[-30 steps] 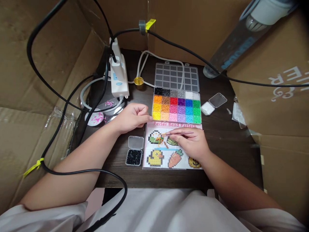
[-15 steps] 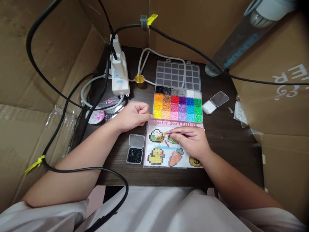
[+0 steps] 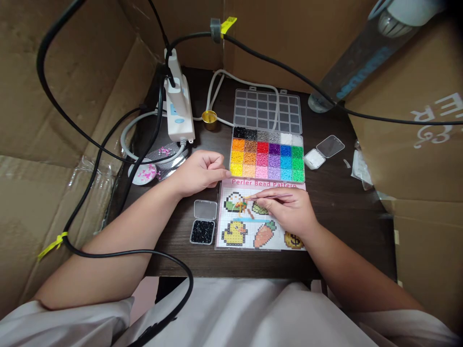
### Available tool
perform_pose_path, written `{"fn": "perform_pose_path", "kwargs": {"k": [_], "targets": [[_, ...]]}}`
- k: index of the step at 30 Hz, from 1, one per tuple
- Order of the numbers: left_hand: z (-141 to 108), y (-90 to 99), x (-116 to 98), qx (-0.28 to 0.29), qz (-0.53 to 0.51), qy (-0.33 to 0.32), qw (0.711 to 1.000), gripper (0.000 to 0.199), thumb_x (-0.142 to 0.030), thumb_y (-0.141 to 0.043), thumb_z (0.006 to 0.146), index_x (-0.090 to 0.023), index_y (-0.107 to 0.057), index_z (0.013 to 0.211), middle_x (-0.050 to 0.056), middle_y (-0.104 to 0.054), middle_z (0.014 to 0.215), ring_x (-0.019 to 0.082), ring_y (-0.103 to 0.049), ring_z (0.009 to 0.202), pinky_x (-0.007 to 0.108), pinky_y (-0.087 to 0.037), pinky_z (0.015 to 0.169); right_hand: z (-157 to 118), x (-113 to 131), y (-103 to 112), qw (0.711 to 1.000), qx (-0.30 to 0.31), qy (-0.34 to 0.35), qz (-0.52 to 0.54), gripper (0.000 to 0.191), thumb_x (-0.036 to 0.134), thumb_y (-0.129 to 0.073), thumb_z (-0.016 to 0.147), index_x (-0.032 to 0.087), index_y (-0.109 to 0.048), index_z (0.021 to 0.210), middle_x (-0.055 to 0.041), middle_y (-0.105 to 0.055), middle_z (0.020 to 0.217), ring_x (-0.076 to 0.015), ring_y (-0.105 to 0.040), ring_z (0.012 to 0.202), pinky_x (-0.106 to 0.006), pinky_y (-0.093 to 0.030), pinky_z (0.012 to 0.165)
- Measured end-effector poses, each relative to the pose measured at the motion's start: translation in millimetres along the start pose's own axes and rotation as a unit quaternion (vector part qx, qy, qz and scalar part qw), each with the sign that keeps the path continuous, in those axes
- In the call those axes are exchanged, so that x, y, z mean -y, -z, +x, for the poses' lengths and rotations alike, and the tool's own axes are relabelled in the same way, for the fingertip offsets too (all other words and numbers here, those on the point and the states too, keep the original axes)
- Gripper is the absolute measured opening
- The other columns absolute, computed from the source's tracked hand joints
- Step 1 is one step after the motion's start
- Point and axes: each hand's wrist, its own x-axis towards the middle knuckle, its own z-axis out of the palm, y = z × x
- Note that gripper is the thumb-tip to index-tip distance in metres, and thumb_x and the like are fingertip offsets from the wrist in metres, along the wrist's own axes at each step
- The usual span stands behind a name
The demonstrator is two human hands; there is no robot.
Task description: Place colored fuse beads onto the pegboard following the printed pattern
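Note:
My right hand (image 3: 289, 209) pinches a pair of thin pinkish tweezers (image 3: 273, 196), their tips over the rice-ball-like figure (image 3: 235, 202) on the bead pattern sheet (image 3: 253, 188). Whether a bead sits between the tips is too small to tell. Below that figure the sheet shows a yellow duck and an orange carrot. My left hand (image 3: 202, 171) is curled into a loose fist, with its thumb tip at the lower left corner of the bead box (image 3: 268, 179), and nothing shows in it. Near the sheet's left edge lies a small open case of black beads (image 3: 202, 232).
Behind the bead box its clear lid (image 3: 267, 111) lies open. A small case of white pieces (image 3: 314, 159) is at right, a gold cup (image 3: 209, 120) and power strip (image 3: 181, 120) at back left. Black cables (image 3: 162, 251) hang across my left arm. Cardboard walls (image 3: 267, 43) surround the table.
Both hands stay nearly where they were. The tweezers' tips remain over the same figure, and the whole view has shifted very slightly.

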Motion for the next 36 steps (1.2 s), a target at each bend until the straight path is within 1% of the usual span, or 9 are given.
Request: {"fn": "perform_pose_path", "kwargs": {"k": [7, 15, 26, 32, 36], "targets": [[0.0, 0.2, 0.8, -0.004, 0.003, -0.002, 1.000, 0.050, -0.017, -0.073, 0.072, -0.020, -0.025, 0.057, -0.010, -0.028, 0.049, 0.002, -0.028, 0.042, 0.019, -0.019, 0.043, -0.2, 0.3, -0.4, 1.000, 0.003, -0.008, 0.000, 0.009, 0.022, -0.073, 0.080, 0.025, -0.082, 0.082, -0.0031, -0.080, 0.081, -0.0199, -0.074, 0.071, -0.030, -0.061, 0.058], [-0.7, -1.0, -0.9, -0.003, -0.003, -0.003, 1.000, 0.050, -0.014, -0.073, 0.072, -0.020, -0.026, 0.057, -0.010, -0.028, 0.048, 0.002, -0.027, 0.042, 0.020, -0.017, 0.043, 0.3, -2.0, 0.0, 1.000, -0.001, 0.011, -0.013, 0.009, 0.021, -0.075, 0.078, 0.025, -0.082, 0.083, -0.0027, -0.081, 0.082, -0.0191, -0.074, 0.072, -0.030, -0.061, 0.063], [-0.5, -1.2, -0.4, -0.003, -0.006, -0.005, 1.000, 0.049, -0.013, -0.072, 0.073, -0.020, -0.026, 0.057, -0.010, -0.027, 0.048, 0.002, -0.026, 0.042, 0.020, -0.016, 0.043, -0.5, -4.3, 0.9, 1.000, -0.003, 0.012, -0.017, 0.008, 0.024, -0.075, 0.079, 0.025, -0.082, 0.084, -0.0036, -0.080, 0.083, -0.0205, -0.075, 0.073, -0.032, -0.063, 0.063], [-0.2, -0.9, 0.7, -0.002, -0.004, -0.008, 1.000, 0.048, -0.012, -0.071, 0.074, -0.020, -0.027, 0.057, -0.010, -0.027, 0.048, 0.002, -0.027, 0.042, 0.020, -0.017, 0.043, 0.0, -3.6, -0.2, 1.000, -0.013, 0.016, -0.008, 0.009, 0.021, -0.076, 0.077, 0.025, -0.082, 0.082, -0.0040, -0.080, 0.082, -0.0201, -0.076, 0.072, -0.031, -0.063, 0.064], [-0.4, -1.1, 0.3, -0.003, -0.006, -0.006, 1.000, 0.049, -0.012, -0.072, 0.073, -0.020, -0.026, 0.057, -0.010, -0.027, 0.048, 0.002, -0.027, 0.041, 0.020, -0.017, 0.043, 0.2, -1.1, -1.5, 1.000, -0.021, 0.009, -0.001, 0.010, 0.018, -0.076, 0.075, 0.024, -0.082, 0.079, -0.0035, -0.080, 0.080, -0.0195, -0.075, 0.069, -0.030, -0.063, 0.062]]}}
